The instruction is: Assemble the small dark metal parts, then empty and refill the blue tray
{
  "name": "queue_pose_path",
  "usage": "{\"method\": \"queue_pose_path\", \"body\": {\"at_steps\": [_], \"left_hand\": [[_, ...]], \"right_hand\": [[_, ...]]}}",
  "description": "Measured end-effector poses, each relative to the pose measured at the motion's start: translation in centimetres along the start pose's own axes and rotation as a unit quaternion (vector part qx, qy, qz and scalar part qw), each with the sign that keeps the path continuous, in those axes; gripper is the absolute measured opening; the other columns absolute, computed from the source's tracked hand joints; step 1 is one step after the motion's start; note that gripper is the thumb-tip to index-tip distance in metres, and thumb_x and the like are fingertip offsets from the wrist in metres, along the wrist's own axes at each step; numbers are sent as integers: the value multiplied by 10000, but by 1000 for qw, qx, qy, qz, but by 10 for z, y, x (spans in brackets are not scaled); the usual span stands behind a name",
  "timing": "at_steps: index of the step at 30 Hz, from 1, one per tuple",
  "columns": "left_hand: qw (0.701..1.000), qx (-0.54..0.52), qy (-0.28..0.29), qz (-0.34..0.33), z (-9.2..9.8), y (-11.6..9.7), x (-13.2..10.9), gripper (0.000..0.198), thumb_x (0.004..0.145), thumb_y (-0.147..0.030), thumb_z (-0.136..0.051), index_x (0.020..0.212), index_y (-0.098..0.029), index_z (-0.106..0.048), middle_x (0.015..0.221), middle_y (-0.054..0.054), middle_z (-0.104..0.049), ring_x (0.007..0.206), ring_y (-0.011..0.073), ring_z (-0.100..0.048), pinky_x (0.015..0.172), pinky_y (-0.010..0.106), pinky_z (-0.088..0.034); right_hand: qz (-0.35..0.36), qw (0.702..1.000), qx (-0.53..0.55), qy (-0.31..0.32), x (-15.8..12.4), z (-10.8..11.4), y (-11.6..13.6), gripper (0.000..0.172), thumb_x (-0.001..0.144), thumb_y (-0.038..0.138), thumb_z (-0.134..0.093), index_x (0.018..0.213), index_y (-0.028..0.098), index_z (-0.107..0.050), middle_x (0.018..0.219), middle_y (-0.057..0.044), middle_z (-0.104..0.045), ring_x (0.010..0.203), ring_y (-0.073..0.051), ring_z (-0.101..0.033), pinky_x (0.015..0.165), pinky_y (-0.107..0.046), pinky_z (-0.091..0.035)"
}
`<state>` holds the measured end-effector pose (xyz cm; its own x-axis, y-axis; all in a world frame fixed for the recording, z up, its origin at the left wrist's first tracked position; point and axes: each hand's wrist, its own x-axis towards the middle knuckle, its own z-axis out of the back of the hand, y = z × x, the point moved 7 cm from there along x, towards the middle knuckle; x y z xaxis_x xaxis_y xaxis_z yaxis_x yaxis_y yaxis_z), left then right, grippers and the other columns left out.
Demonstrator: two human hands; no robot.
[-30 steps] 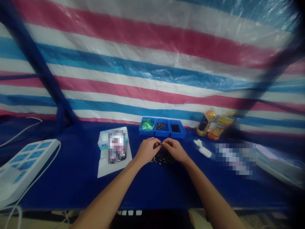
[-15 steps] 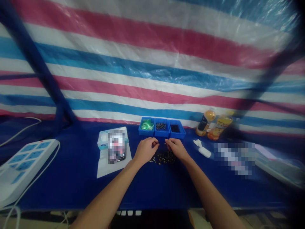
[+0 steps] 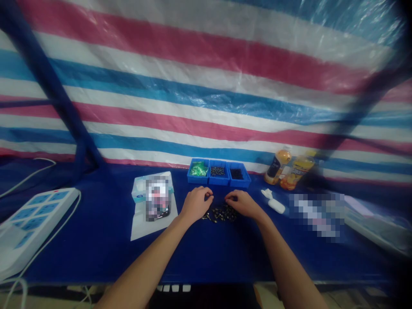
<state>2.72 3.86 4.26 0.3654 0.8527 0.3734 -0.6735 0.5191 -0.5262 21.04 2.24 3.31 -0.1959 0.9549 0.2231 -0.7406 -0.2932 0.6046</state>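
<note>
The left grip (image 3: 197,204) and right grip (image 3: 245,204) both curl inward; whether either pinches anything cannot be told. Between them, slightly nearer the person, lie parts (image 3: 220,214), probably light, stiff and slippery, best pinched mid-length.

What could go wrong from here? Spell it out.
The small loose pieces lie on the table close to the right hand, so a brush might scatter them. The three blue bins stand open, side by side, beyond it and the left hand; a knock could spill what they hold.
</note>
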Motion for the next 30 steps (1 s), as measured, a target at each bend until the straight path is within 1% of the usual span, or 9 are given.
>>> {"method": "queue_pose_path", "body": {"at_steps": [3, 5, 9, 14, 17, 21, 23, 27, 30], "left_hand": [[1000, -3, -1, -9, 0, -1, -1, 123, 854, -281, -590, 925, -240, -680, 881, 21, -665, 865, 196, -609, 774, 311, -431], [1000, -5, -3, -12, -1, -1, -1, 121, 850, -284, -598, 922, -236, -683, 872, 23, -666, 855, 195, -612, 761, 307, -433], [1000, -4, -3, -11, -2, 0, -1, 123, 847, -295, -605, 923, -237, -683, 863, 22, -665, 851, 195, -614, 761, 305, -432], [1000, -9, 7, -8, -3, -1, -1, 116, 851, -294, -601, 920, -244, -679, 858, 14, -661, 841, 193, -612, 756, 306, -430], [1000, -15, 8, -12, -2, -2, 0, 114, 857, -288, -592, 916, -239, -676, 860, 13, -661, 845, 193, -607, 759, 309, -428], [999, -31, -6, -34, 3, -10, -1, 129, 855, -258, -596, 954, -235, -675, 869, 15, -663, 871, 194, -596, 779, 308, -430], [997, -44, -16, -57, 6, -16, -1, 157, 845, -247, -613, 989, -236, -674, 873, 14, -664, 882, 194, -590, 798, 312, -429], [991, -84, -20, -98, 11, -28, -2, 170, 837, -256, -640, 1003, -242, -673, 892, 8, -672, 874, 183, -590, 817, 310, -433], [989, -99, -12, -107, 10, -31, -2, 149, 852, -267, -625, 988, -241, -681, 897, 12, -682, 870, 182, -599, 815, 308, -444]], "right_hand": [[16, 999, -8, 39, -3, -1, -1, 175, 783, 310, -637, 883, 255, -771, 819, -39, -687, 733, -186, -615, 710, -300, -445], [19, 998, -2, 52, -5, -3, -3, 176, 776, 335, -658, 891, 264, -772, 821, -36, -684, 724, -182, -615, 714, -302, -449], [26, 999, 9, 47, -5, -4, -6, 169, 762, 340, -685, 888, 267, -771, 819, -33, -679, 736, -179, -609, 721, -297, -447], [11, 999, -7, 52, -3, -6, -6, 144, 795, 323, -651, 848, 245, -759, 846, -41, -673, 766, -181, -601, 714, -294, -431], [5, 999, -7, 32, -1, -2, 0, 139, 810, 312, -630, 843, 230, -738, 857, -37, -680, 775, -181, -602, 711, -294, -424], [-11, 997, 66, -38, 1, 6, 7, 175, 837, 336, -600, 884, 208, -709, 831, -30, -698, 756, -180, -614, 722, -297, -438], [-18, 991, 122, -59, 2, 7, 9, 204, 833, 373, -610, 880, 194, -696, 824, -34, -700, 771, -185, -628, 740, -301, -454], [-19, 970, 240, -43, 4, -3, 14, 258, 816, 421, -642, 882, 172, -663, 843, -51, -709, 809, -196, -656, 756, -306, -477], [-21, 956, 293, -27, 5, -13, 16, 302, 779, 449, -691, 880, 167, -655, 854, -57, -711, 815, -199, -662, 755, -307, -482]]}}
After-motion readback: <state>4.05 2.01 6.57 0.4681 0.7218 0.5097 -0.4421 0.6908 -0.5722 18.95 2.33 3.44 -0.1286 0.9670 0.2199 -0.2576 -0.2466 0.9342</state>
